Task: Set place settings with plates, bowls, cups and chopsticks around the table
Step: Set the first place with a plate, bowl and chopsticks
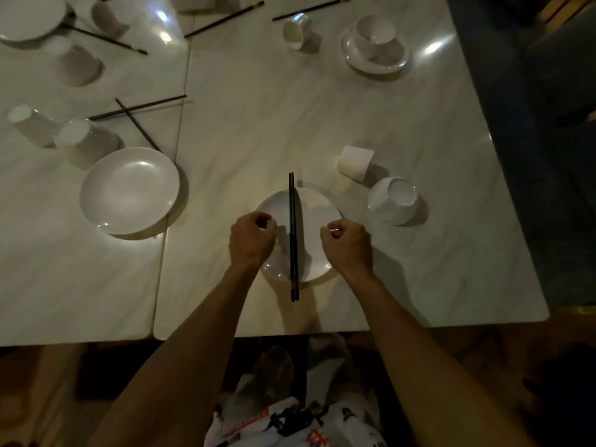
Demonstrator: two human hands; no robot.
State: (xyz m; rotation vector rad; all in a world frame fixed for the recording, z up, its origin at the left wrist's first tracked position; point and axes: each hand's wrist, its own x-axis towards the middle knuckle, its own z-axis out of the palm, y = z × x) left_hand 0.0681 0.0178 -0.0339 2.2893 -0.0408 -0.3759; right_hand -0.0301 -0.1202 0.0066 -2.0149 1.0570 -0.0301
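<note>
Plate (316, 208) at near table (419, 269) edge before me, my left hand (251, 241) pinching its left rim; chopsticks (293, 221) loose across middle, could roll; my right hand (347, 245) pinching right rim. Likely slick, breakable: hold rims, keep level

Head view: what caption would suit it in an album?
Setting a place: left hand and right hand grip a plate bearing chopsticks.

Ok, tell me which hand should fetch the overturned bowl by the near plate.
Right. The bowl sits just past the right hand, right of the plate; the left hand would have to cross over the chopsticks.
</note>
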